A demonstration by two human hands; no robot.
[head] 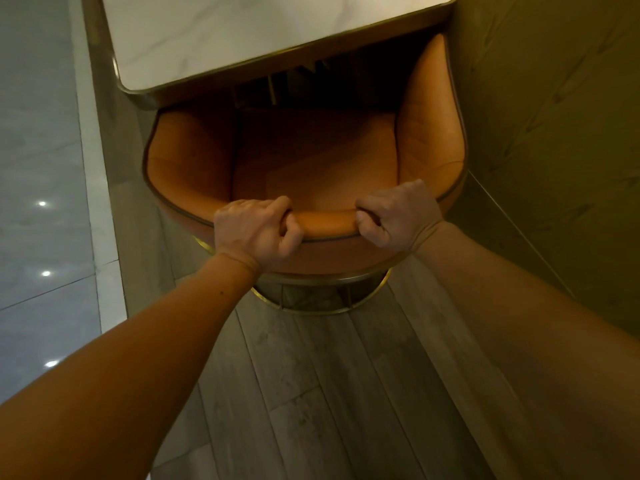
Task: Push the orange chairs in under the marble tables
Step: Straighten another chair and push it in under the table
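Now, taking the orange chair [311, 168] as the landmark: to its left runs the pale tiled floor [38, 168], then a strip of wood planks. On the chair's curved back rim, the left hand [254, 230] is clenched around the padding, fingers curled over the top. Just beside it on the same rim, the right hand [398, 218] is closed the same way. Ahead of the chair sits the marble bench [242, 32], whose edge already overlaps the front of the seat. To the right stands a padded green wall [554, 133], close by. Pushing is under way, I judge; next calls for a straight forward shove, keeping off that wall.
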